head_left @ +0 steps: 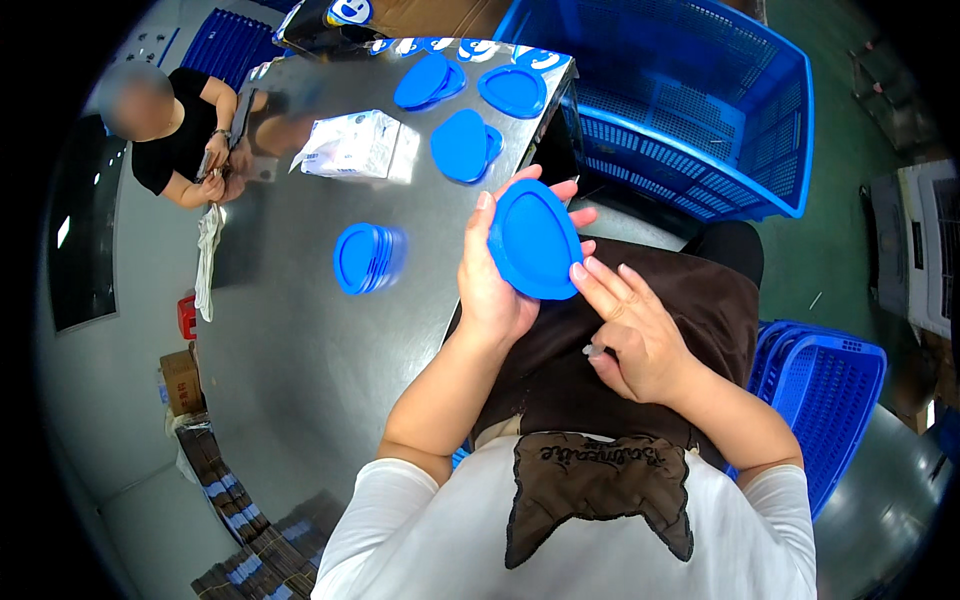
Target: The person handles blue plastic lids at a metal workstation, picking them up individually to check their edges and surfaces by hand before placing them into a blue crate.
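Note:
A blue, egg-shaped lid (537, 240) with a raised rim lies face up across the palm of my left hand (492, 290). The thumb is along its left side and the fingertips show past its far right edge. My right hand (645, 350) has two fingers stretched out to the lid's lower right edge. Its thumb and other fingers are curled together around a small whitish bit (590, 350) too small to name. On the metal table, left of my left hand, stands a short stack of similar blue lids (362, 258).
More blue lids (460, 146) lie in small groups by the table's (310, 400) far right edge. A white tissue-like box (350, 146) sits left of them. A large blue crate (690, 180) stands beyond; blue baskets (835, 400) are at my right. Across the table, a person (165, 130) works.

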A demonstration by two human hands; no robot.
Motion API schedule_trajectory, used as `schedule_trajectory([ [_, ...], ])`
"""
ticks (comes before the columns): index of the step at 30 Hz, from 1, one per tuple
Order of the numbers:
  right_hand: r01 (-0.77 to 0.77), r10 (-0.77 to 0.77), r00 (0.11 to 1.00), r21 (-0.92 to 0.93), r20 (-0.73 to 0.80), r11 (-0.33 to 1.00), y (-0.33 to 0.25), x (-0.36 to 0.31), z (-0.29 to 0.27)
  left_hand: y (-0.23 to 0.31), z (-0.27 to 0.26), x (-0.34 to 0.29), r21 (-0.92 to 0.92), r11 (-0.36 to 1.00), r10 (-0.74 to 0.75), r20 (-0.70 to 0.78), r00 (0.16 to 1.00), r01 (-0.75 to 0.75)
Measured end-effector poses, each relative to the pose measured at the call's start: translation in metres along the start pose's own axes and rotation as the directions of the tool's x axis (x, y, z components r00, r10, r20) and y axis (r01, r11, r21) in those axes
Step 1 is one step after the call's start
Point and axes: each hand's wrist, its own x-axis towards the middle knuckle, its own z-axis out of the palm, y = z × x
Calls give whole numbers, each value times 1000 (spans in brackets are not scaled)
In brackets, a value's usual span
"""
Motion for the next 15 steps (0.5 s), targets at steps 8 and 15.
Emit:
schedule_trajectory([
  [8, 99, -89, 992, -111, 87, 989, -11, 11, 9, 0, 1, 6, -122, 992, 26, -17, 1000, -28],
  [15, 197, -198, 980, 14, 31, 980, -14, 56, 28, -10, -24, -6, -176, 984, 8, 74, 997, 5],
])
